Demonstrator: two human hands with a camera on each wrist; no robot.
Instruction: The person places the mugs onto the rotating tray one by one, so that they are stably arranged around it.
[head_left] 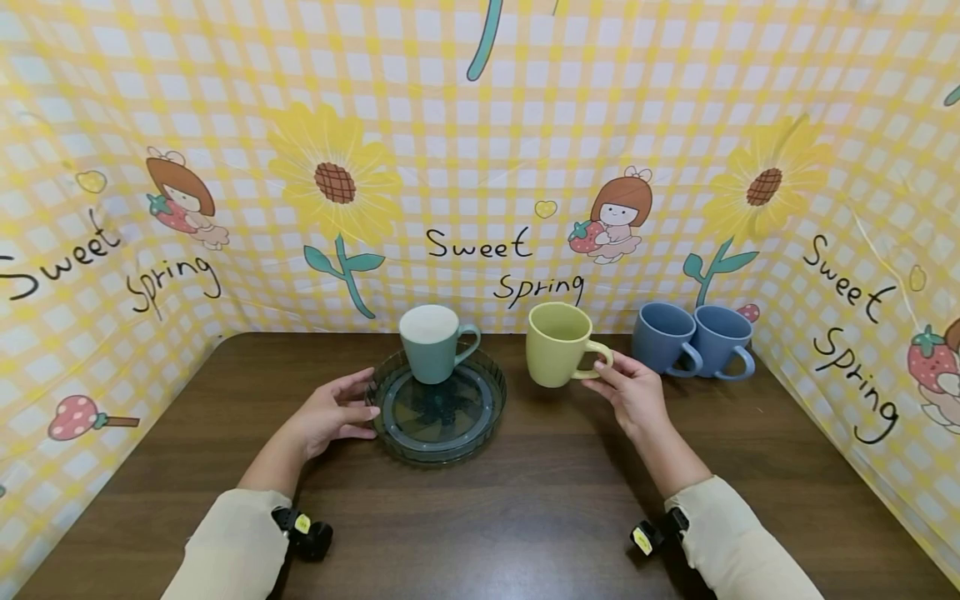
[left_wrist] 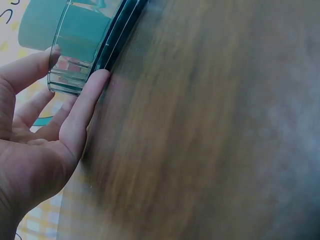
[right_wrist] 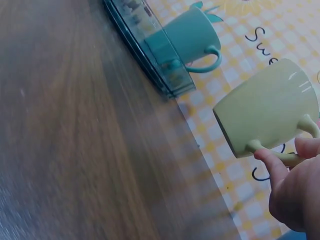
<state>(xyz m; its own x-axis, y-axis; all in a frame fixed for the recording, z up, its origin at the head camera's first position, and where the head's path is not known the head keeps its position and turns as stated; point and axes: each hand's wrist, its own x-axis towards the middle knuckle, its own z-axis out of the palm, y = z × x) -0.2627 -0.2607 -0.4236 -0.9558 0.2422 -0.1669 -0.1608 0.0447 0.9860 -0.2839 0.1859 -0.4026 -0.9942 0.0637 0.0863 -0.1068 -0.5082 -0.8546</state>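
A yellow-green mug (head_left: pixel 553 354) is held upright by its handle in my right hand (head_left: pixel 636 396), raised off the table in the right wrist view. Left of it, a teal mug with a white inside (head_left: pixel 429 354) stands toward the back of a round, clear dark-green tray (head_left: pixel 442 457), its handle pointing right. My left hand (head_left: pixel 330 417) holds the tray's left side. The thumb (left_wrist: pixel 31 70) laps over the clear wall, while the other fingers spread along the outside and near the base.
Two blue mugs (head_left: pixel 663 337) stand side by side at the back right of the brown wooden table (head_left: pixel 480 533), handles to the right. A yellow checked cloth (head_left: pixel 465 167) hangs behind and along both sides.
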